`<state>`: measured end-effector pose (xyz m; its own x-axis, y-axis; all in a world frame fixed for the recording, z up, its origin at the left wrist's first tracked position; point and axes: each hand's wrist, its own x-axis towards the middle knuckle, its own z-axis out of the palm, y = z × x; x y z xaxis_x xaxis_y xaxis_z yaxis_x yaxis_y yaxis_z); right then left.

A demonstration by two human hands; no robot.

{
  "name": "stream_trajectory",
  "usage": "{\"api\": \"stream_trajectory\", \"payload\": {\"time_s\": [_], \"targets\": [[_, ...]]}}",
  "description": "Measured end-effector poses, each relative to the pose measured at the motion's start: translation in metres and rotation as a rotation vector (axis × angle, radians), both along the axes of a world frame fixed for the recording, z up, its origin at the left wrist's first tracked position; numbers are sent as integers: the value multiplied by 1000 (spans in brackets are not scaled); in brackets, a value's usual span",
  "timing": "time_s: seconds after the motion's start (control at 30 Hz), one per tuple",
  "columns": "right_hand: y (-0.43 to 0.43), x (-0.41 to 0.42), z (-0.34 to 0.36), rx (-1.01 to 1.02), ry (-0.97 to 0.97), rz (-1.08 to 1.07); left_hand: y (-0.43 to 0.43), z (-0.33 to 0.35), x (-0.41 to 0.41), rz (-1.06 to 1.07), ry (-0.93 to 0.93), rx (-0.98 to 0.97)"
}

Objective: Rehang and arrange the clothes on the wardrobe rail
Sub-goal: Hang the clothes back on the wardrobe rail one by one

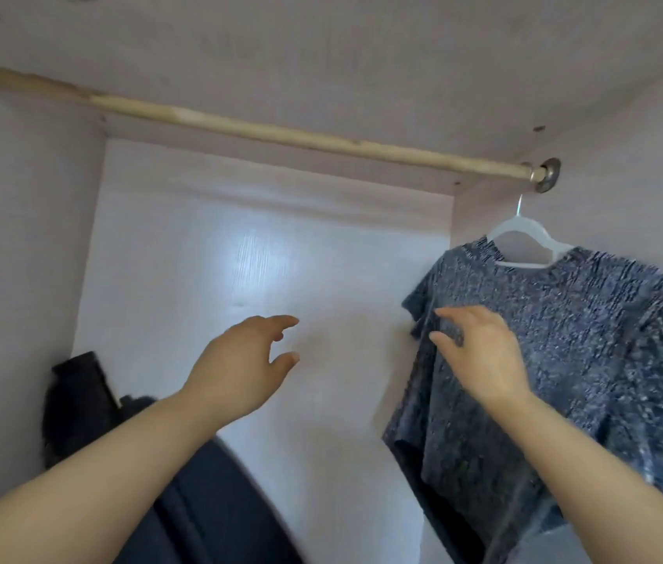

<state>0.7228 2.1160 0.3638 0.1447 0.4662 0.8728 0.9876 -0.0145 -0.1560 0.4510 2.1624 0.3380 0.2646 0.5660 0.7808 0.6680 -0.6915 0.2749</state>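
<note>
so, wardrobe rail point(281, 134) holds 1 tee point(586, 339) on hanger point(525, 234); l hand point(240, 360), r hand point(480, 352) loose, empty.

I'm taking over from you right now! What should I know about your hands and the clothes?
Left hand: open, in the air, holding nothing.
Right hand: open, fingers by the sleeve of the speckled shirt; contact unclear.
Done: the speckled shirt hangs on a white hanger at the right end of the rail.
Left to do: dark clothes lie low on the left, not yet hung; the rail has room.
</note>
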Motion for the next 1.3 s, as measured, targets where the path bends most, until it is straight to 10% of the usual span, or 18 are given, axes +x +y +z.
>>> {"api": "stream_trajectory", "payload": {"time_s": [0.43,0.87,1.3], "targets": [[1,-194,-274,-534,30,651,-85,-230,-124,442,202,-579],[-233,-370,-450,-1086,-378,1119,-448,-420,-262,1064,-235,-1097],[-549,-560,-465,-1003,-824,1830,-841,-432,-290,1821,-726,-1033]]}}
